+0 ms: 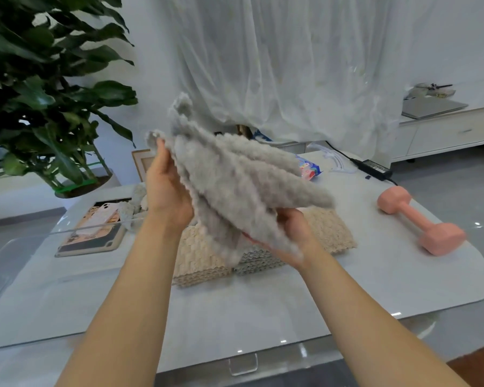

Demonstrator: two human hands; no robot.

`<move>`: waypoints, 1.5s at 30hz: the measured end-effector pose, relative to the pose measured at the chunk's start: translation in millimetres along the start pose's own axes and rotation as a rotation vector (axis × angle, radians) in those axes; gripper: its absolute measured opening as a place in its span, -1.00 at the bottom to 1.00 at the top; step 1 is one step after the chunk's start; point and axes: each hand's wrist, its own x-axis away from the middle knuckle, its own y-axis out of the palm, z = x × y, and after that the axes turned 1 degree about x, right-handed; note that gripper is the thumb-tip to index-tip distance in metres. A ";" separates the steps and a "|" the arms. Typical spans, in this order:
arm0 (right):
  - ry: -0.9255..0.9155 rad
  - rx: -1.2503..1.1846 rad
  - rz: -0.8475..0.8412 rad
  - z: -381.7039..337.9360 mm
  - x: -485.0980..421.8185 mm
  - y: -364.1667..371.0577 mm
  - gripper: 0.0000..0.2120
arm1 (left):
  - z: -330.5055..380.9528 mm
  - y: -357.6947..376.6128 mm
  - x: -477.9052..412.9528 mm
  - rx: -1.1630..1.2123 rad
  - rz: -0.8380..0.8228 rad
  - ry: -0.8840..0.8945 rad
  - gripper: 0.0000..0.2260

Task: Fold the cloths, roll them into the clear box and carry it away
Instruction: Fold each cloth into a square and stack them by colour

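Two bare hands held one fluffy grey cloth (235, 188) above a white desk (263, 297) at the centre of the frame. The left hand (165, 188) pinched the cloth's upper edge, its fingers (160, 153) closed on the fabric. The right hand (294, 230), lower and to the right, gripped the bottom edge with fingers curled round it. The cloth hung slack between them in loose folds, clear of the desk.

Directly beneath lay folded cloths: one grey folded cloth (257, 262) with cream cloth (199, 258) on its left and right. Whether that was one cream piece or two could not be made out behind the arms. The rim of one clear box (101, 227) crossed the left of the frame, its outline faint.

One pink dumbbell (419, 219) lay at the right of the desk, well apart from the cloths. One tablet (92, 241) with one phone (104, 216) on it sat at the left. One potted plant (39, 88) filled the upper left, and one black power adapter (373, 166) rested at the desk's far edge.
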 end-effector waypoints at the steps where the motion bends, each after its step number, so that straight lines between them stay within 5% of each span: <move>1: 0.010 -0.063 -0.006 0.0 6.3 -1.8 -0.81 | -6.2 -5.2 8.1 0.013 -0.006 -0.021 -0.51; 4: -0.097 -0.188 -0.018 5.1 28.4 -19.4 -0.73 | -32.9 -28.8 30.8 0.057 0.097 -0.080 -0.46; 7: -0.142 -0.158 -0.050 8.2 52.4 -48.2 -0.47 | -65.2 -47.8 56.4 0.083 0.211 -0.213 -0.73; 10: 0.013 -0.049 -0.071 8.8 65.7 -76.2 -0.29 | -85.9 -57.4 79.9 0.058 0.241 -0.346 -0.77; 13: 0.048 -0.049 -0.120 5.1 84.2 -95.0 -0.45 | -90.8 -59.2 94.7 0.019 0.172 -0.466 -0.73; 15: 0.031 -0.073 -0.159 -2.6 92.0 -95.8 -0.56 | -95.8 -56.8 98.5 0.013 0.088 -0.520 -0.49; 17: 0.035 -0.094 -0.086 -7.6 88.6 -93.5 -0.47 | -101.6 -52.4 95.4 0.004 0.116 -0.532 -0.52; 21: 0.130 0.031 0.118 -2.6 78.4 -101.7 -0.42 | -113.6 -47.0 85.6 0.020 0.265 -0.536 -0.58; 26: 0.278 0.519 -0.162 7.9 95.7 -109.5 -0.27 | -144.4 -11.2 85.8 0.024 0.145 -0.639 -0.62; 30: 0.096 0.576 0.169 -14.2 94.0 -129.2 -0.20 | -172.5 13.1 69.6 -0.033 0.170 -0.567 -0.65; 35: -0.183 0.054 0.518 -45.9 115.1 -174.7 -0.74 | -192.6 32.2 48.9 -0.286 0.224 -0.409 -0.64; 39: -0.367 -0.339 0.574 -55.4 126.4 -208.0 -0.77 | -210.1 46.5 39.8 -0.334 0.324 -0.384 -0.68; 42: -0.531 -0.237 0.577 -71.4 116.0 -214.3 -0.74 | -214.7 44.4 43.2 -0.319 0.351 -0.429 -0.68; 45: -0.498 0.289 0.573 -83.2 91.6 -206.8 -0.46 | -209.2 38.3 48.1 -0.356 0.347 -0.470 -0.68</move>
